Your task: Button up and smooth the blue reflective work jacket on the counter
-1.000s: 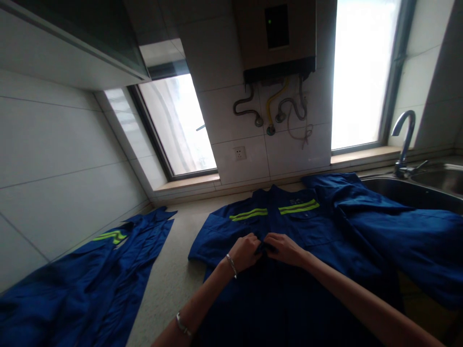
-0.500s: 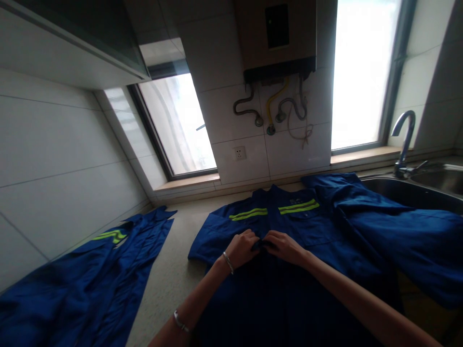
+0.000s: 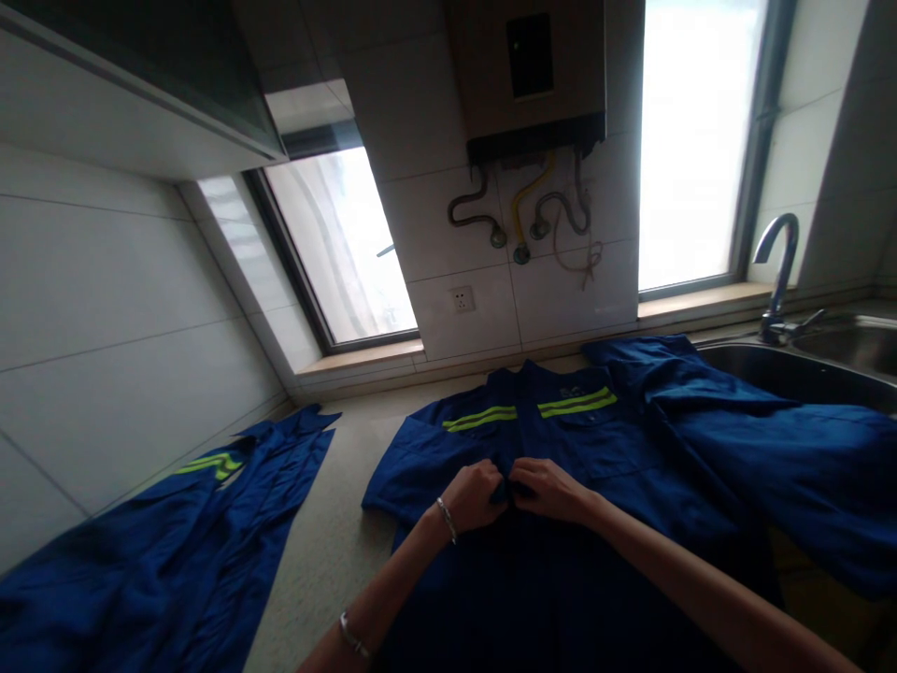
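A blue work jacket (image 3: 595, 444) with yellow-green chest stripes lies front side up, its collar toward the wall. At its centre front, below the stripes, my left hand (image 3: 477, 495) has its fingers closed on the front edge. Close beside it, my right hand (image 3: 547, 488) pinches the same front opening from the other side. The fingertips nearly meet, and the fastening between them is too dark to make out. One jacket sleeve spreads left over the counter; blue cloth also extends right, in front of the sink.
Another blue striped garment (image 3: 175, 551) lies at the left on the pale counter (image 3: 336, 495). A sink (image 3: 735, 360) with a faucet (image 3: 777, 280) is at the right. A water heater (image 3: 533, 75) with pipes hangs on the wall, above a socket (image 3: 462, 299).
Both hands have shifted slightly downward along the jacket's front, toward me, with the fingers still closed on the cloth. The jacket lies as before.
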{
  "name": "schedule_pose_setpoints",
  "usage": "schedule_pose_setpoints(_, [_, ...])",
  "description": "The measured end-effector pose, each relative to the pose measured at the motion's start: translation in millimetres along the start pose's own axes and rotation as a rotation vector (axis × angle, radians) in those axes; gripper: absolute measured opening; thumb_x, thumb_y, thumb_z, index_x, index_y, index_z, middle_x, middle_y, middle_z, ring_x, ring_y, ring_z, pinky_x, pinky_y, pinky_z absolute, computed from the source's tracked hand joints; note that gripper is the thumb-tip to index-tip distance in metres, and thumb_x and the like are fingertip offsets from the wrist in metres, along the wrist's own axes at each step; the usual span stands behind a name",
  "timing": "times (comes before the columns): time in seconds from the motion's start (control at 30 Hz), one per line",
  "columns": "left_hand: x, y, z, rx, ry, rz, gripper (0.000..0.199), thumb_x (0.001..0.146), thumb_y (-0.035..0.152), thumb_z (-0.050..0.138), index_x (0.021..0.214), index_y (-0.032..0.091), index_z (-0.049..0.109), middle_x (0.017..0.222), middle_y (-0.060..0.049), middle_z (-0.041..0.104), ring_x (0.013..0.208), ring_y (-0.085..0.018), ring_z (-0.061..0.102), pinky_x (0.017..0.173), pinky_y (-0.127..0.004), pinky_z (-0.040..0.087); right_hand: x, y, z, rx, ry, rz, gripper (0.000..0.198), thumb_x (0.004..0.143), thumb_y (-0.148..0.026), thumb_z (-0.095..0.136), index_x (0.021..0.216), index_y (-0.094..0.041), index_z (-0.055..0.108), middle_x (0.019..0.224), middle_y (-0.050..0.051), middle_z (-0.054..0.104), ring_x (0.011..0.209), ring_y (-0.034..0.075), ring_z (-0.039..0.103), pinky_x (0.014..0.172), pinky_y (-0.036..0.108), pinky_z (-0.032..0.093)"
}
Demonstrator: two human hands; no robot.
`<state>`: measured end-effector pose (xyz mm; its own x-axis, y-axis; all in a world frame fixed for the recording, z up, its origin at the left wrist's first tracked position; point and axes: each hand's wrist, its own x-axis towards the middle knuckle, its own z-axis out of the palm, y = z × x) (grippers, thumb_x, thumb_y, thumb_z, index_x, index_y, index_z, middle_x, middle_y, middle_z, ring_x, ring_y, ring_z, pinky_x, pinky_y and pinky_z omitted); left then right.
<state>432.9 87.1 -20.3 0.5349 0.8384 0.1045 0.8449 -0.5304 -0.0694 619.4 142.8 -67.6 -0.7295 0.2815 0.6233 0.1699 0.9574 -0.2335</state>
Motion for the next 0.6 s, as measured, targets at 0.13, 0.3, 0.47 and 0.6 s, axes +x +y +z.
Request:
schedule_pose_setpoints(0.13, [0.2, -0.7, 3.3, 0.051, -0.028, 0.065, 0.015, 0.076, 0.027, 0.056, 0.078, 0.013, 0.061, 0.081, -0.009, 0.066, 0.082, -0.020, 0.061, 0.076, -0.029, 0.048, -2.7, 2.1, 3.4, -0.004, -0.033, -0.015, 0.014, 0.080, -0.018, 0.056, 0.093, -0.018, 0.056, 0.086, 0.003, 0.058, 0.075, 0.013, 0.054, 0.066, 0.021, 0.040])
schedule_pose_setpoints(0.3, [-0.6, 0.6, 2.0, 0.079, -0.029, 0.094, 0.015, 0.076, 0.026, 0.055, 0.076, 0.012, 0.061, 0.079, -0.010, 0.067, 0.078, -0.021, 0.062, 0.073, -0.028, 0.048, -4.3, 2.2, 3.6, -0.024, -0.072, 0.002, 0.013, 0.082, -0.019, 0.055, 0.094, -0.017, 0.058, 0.086, 0.003, 0.058, 0.075, 0.012, 0.054, 0.065, 0.020, 0.039])
schedule_pose_setpoints(0.47, [-1.0, 0.4, 2.9, 0.075, -0.065, 0.111, 0.013, 0.076, 0.023, 0.054, 0.075, 0.013, 0.062, 0.077, -0.009, 0.067, 0.075, -0.019, 0.062, 0.070, -0.027, 0.047, -3.1, -0.2, -0.6, 0.019, -0.079, 0.011, 0.022, 0.083, -0.018, 0.053, 0.105, -0.018, 0.058, 0.090, 0.004, 0.059, 0.078, 0.013, 0.056, 0.068, 0.021, 0.041])
schedule_pose_setpoints(0.6, [-1.3, -2.9, 2.3, 0.044, -0.023, 0.069, 0.013, 0.076, 0.026, 0.056, 0.077, 0.014, 0.062, 0.080, -0.008, 0.067, 0.079, -0.020, 0.062, 0.070, -0.026, 0.046, -1.7, -4.3, -5.6, 0.043, -0.048, 0.051, 0.025, 0.082, -0.016, 0.052, 0.105, -0.020, 0.060, 0.091, 0.004, 0.061, 0.078, 0.013, 0.058, 0.070, 0.022, 0.043])
